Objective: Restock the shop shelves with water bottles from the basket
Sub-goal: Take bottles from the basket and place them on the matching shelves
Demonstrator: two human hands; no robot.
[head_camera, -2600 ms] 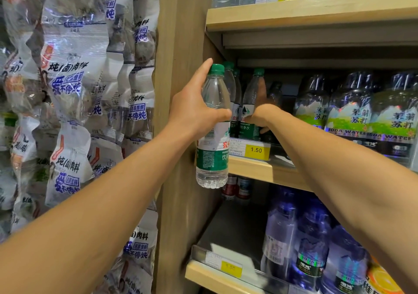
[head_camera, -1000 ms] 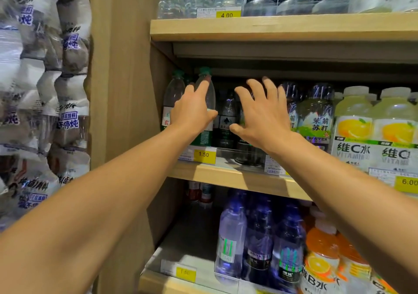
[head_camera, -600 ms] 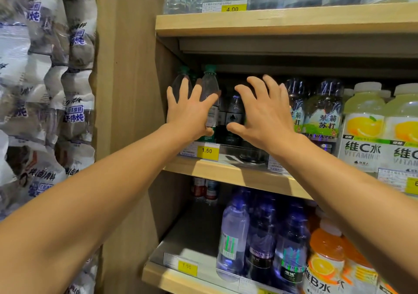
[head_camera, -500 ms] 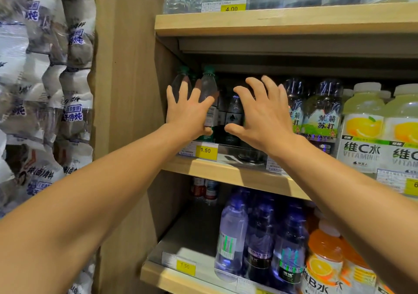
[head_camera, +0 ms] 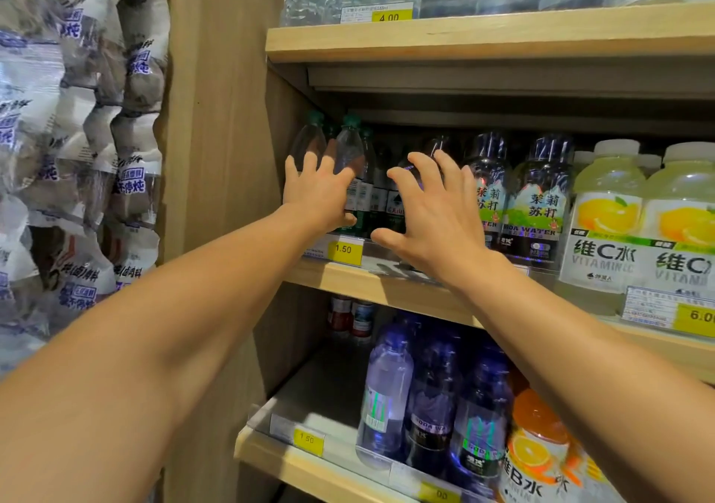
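I have both arms extended toward the middle shelf [head_camera: 387, 289]. My left hand [head_camera: 315, 197] is spread, fingers straight and fanned, laid against the front of the green-capped water bottles [head_camera: 348, 146] at the left end of that shelf; whether the palm presses them I cannot tell. My right hand [head_camera: 433, 216] is also spread, fingers slightly bent, in front of the dark-labelled bottles [head_camera: 390, 204] just right of the water bottles; it holds nothing, and contact with those bottles cannot be confirmed.

Water bottles: upright, in rows against the wooden side panel [head_camera: 220, 115], behind the yellow 1.50 price tag [head_camera: 343, 250]. Two caps show clearly at the front, with more bottles behind them in shadow.

Middle shelf, to the right of my right hand: two soda water bottles [head_camera: 541, 200] with green and white labels, then two pale yellow vitamin drinks [head_camera: 607, 224] with white caps, above a 6.00 tag [head_camera: 696, 317].

Top shelf [head_camera: 464, 38]: clear bottles behind a 4.00 tag [head_camera: 389, 17].

Lower shelf [head_camera: 301, 467]: blue-tinted bottles [head_camera: 387, 398] beside an orange drink [head_camera: 537, 444], with bare shelf floor to their left.

Left of the side panel: hanging snack packets [head_camera: 77, 135] in clear wrap with blue print.
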